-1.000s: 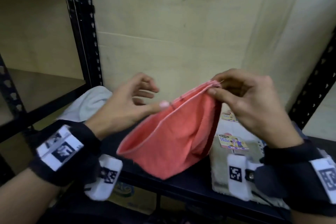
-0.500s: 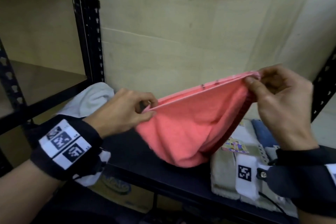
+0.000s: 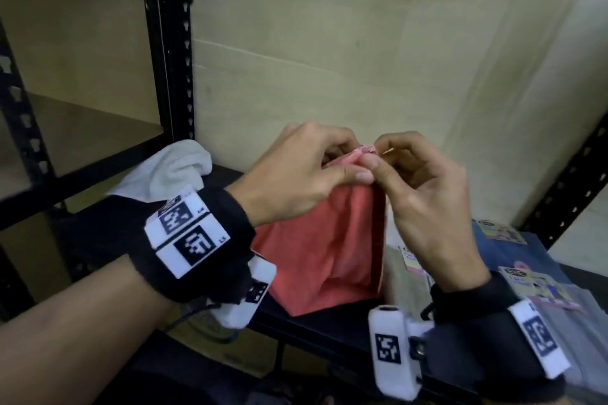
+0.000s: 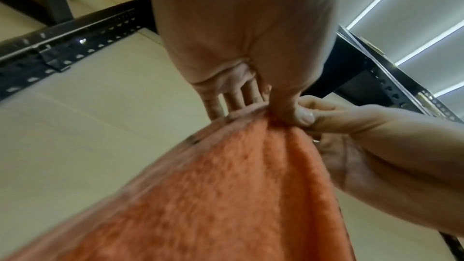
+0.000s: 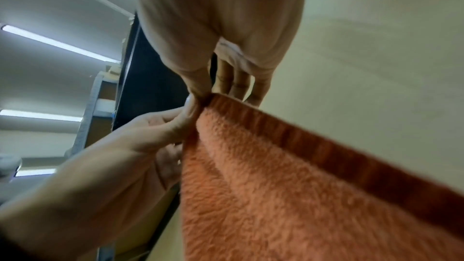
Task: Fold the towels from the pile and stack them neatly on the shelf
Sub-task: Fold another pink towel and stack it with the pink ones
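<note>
A coral pink towel (image 3: pixel 329 253) hangs folded in half above the black shelf (image 3: pixel 329 332). My left hand (image 3: pixel 357 163) and my right hand (image 3: pixel 378 158) meet at its top, each pinching a corner, with the two corners held together. The wrist views show the same pinch: the left hand (image 4: pixel 278 106) grips the towel (image 4: pixel 238 186) edge beside the other hand's thumb, and the right hand (image 5: pixel 200 96) grips the towel (image 5: pixel 288 186) hem. The towel's lower fold hangs just over the shelf.
A white towel (image 3: pixel 171 171) lies bunched at the shelf's left end by the black upright post (image 3: pixel 171 43). Beige and blue folded towels with paper labels (image 3: pixel 533 279) lie at the right. A plywood back wall (image 3: pixel 362 59) stands close behind.
The hands held the towel's top edge stretched apart; now they have come together, bringing the two corners to meet, so the towel hangs doubled.
</note>
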